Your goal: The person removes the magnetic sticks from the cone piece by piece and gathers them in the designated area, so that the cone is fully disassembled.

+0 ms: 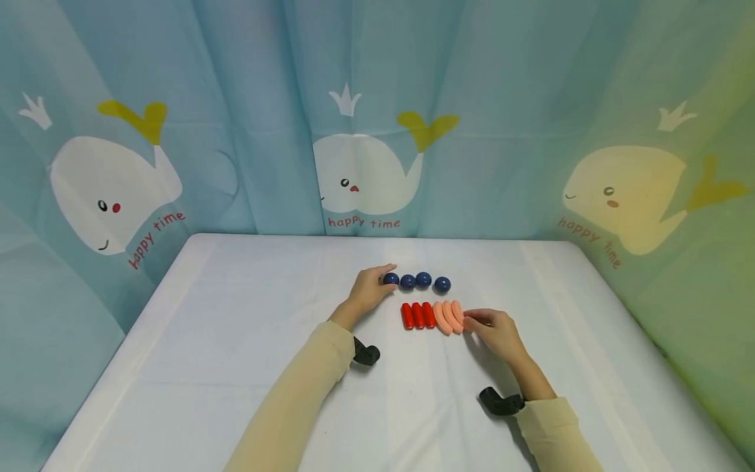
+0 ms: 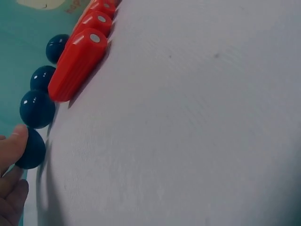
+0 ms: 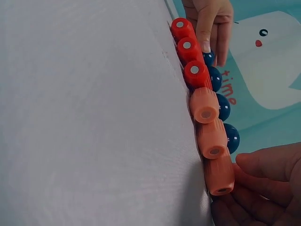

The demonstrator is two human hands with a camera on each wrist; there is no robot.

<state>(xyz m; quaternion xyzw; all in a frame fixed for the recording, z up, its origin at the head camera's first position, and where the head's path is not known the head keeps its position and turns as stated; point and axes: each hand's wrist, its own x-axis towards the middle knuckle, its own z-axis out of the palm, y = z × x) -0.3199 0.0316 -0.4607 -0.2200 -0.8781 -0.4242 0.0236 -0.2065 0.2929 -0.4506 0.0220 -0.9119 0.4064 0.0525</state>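
Observation:
My left hand point(image 1: 368, 288) has thumb and fingers around the leftmost blue ball point(image 2: 34, 149), which stands at the end of a row of blue balls point(image 1: 423, 280). In front of that row lie three straight red magnetic rods point(image 1: 418, 315), side by side. Three curved orange magnetic rods point(image 1: 448, 318) continue the line to the right. My right hand point(image 1: 494, 333) touches the outer side of the rightmost orange rod point(image 3: 219, 175) with its fingertips; its thumb point(image 3: 254, 162) lies beside the rod, not round it. Round silvery ends show on the rods in the right wrist view.
The pieces lie on a white-covered table point(image 1: 236, 295). A blue curtain point(image 1: 259, 131) printed with whales hangs behind it and round the sides. Black curved wrist mounts point(image 1: 500, 402) project from both wrists just over the cloth.

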